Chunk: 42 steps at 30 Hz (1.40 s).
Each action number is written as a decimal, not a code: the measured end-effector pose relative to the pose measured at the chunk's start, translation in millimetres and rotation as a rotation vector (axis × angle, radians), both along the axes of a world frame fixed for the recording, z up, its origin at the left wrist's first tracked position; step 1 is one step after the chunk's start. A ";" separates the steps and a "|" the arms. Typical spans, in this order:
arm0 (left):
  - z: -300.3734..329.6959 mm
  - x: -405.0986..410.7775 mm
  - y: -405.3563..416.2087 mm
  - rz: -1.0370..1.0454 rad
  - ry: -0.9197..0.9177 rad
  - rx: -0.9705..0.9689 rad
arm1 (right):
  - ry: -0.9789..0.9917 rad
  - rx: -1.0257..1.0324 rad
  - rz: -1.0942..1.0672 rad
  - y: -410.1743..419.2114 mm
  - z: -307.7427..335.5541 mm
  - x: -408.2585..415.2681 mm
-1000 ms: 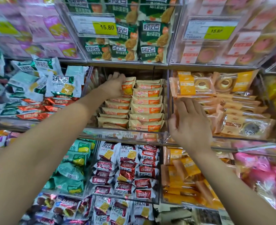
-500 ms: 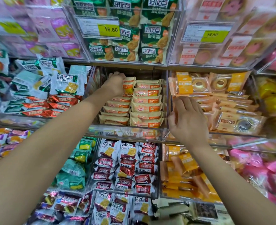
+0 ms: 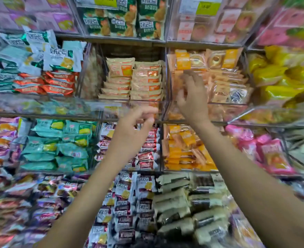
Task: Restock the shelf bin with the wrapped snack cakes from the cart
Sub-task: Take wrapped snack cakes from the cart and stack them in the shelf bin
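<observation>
Two bare hands hovering at the front of a clear shelf bin (image 3: pixel 129 104) of wrapped snack cakes (image 3: pixel 133 79).

The left hand (image 3: pixel 133 129) is hanging below the bin's front lip, fingers loosely curled and grasping nothing. The right hand (image 3: pixel 192 99) is reaching up beside the divider (image 3: pixel 166 77), fingers spread and released. The beige-and-orange cakes are lying stacked in two rows inside the middle bin.
</observation>
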<state>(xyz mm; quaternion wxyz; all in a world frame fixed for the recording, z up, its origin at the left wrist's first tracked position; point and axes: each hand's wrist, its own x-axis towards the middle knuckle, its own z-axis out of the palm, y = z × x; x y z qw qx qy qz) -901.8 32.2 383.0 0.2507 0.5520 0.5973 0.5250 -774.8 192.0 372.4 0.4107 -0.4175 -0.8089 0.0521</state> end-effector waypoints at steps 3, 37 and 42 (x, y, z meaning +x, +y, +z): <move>-49.9 23.1 -39.6 0.003 -0.134 -0.214 | 0.149 -0.108 0.033 -54.6 -24.2 27.1; -240.0 553.8 -357.0 -1.220 0.606 -0.879 | 0.425 -1.531 -1.049 -741.6 -228.9 616.1; -251.1 594.8 -313.4 -1.038 0.557 -0.882 | 0.524 -1.467 -1.031 -703.1 -235.3 675.6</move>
